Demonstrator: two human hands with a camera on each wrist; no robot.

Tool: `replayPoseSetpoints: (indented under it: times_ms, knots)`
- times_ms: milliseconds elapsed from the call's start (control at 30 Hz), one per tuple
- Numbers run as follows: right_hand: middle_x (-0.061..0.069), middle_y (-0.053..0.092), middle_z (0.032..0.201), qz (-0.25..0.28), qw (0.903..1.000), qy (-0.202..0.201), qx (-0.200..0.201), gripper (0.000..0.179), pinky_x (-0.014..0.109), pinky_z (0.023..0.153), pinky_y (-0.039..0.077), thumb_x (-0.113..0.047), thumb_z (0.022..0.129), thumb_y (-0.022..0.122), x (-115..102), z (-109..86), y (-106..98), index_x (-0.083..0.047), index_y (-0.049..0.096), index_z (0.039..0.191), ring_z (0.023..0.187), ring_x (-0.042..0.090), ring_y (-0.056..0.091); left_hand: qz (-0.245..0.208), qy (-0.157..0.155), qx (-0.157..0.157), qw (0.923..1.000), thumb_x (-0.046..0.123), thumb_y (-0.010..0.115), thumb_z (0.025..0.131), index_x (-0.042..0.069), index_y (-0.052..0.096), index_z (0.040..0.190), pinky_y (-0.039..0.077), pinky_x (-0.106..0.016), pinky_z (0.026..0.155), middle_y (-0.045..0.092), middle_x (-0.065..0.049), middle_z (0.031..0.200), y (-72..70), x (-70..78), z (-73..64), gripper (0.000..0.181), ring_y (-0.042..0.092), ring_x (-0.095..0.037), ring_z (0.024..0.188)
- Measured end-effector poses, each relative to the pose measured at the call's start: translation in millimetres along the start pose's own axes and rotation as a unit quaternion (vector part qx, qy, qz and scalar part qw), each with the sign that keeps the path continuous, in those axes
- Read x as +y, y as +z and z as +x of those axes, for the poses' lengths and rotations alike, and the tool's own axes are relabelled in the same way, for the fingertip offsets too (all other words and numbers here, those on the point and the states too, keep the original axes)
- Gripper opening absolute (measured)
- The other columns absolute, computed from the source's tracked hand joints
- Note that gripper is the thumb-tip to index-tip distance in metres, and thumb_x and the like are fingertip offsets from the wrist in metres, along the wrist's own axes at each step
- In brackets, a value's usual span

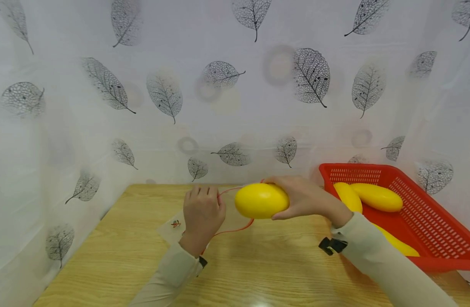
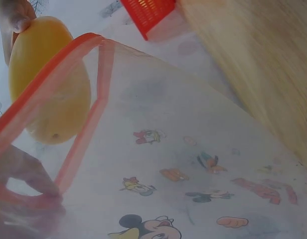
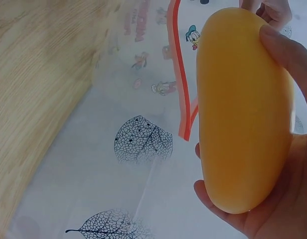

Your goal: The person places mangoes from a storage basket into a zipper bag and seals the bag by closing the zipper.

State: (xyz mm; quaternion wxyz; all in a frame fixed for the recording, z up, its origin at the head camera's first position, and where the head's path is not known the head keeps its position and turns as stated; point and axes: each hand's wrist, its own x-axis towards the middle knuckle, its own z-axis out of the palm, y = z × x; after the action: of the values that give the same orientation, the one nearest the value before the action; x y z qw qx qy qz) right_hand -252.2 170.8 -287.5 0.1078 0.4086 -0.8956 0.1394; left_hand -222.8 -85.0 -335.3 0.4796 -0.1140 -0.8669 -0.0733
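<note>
Two hands at a clear bag [image 2: 183, 159]: the left hand [image 1: 202, 214] pinches its red rim [image 3: 180, 74], the right hand [image 1: 307, 196] grips a yellow fruit [image 1: 259, 201].
The fruit hangs at the bag's mouth, long axis roughly toward the left hand; right of the bag, a red basket [image 1: 430, 217] holds more.

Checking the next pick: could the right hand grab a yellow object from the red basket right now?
Probably not while occupied: the right hand already grips a yellow object. Otherwise, the open-topped red basket nearby looks reachable.
</note>
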Motion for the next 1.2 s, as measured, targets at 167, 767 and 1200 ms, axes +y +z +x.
replayPoseSetpoints:
  times_ms: [167, 767, 1200]
  knots:
    - [-0.004, 0.063, 0.117, 0.002, 1.0, 0.004, -0.006, 0.076, 0.031, 0.076, 0.049, -0.048, 0.064, 0.079, -0.5, 1.5, 2.3, -0.017, 0.049, 0.128, 0.09, 0.01, 0.059, -0.003, -0.001, -0.001, 1.0, 0.012, 0.068, 0.072, 0.007, 0.056, 0.065, 0.045, -0.038, 0.063, 0.06, -0.009, 0.064, -0.8, 0.8, 0.4, 0.014, 0.055, -0.028, 0.066]
    - [0.002, 0.062, 0.117, 0.025, 0.9986, 0.021, -0.041, 0.075, 0.028, 0.073, 0.05, -0.053, 0.069, 0.075, -4.9, 5.5, 6.2, -0.014, 0.047, 0.127, 0.089, 0.013, 0.058, -0.002, -0.003, -0.007, 1.0, 0.012, 0.068, 0.072, 0.007, 0.058, 0.066, 0.046, -0.038, 0.064, 0.061, -0.008, 0.066, 0.2, 1.9, 0.9, 0.013, 0.055, -0.027, 0.067]
    - [0.001, 0.059, 0.114, 0.04, 0.9969, -0.017, -0.065, 0.065, 0.028, 0.074, 0.05, -0.035, 0.071, 0.075, -4.3, 7.6, 5.3, -0.012, 0.045, 0.124, 0.088, 0.012, 0.054, -0.009, -0.006, -0.007, 0.9999, 0.01, 0.067, 0.073, 0.007, 0.058, 0.066, 0.046, -0.038, 0.065, 0.061, -0.009, 0.065, -0.9, 2.9, 1.8, 0.013, 0.055, -0.028, 0.067]
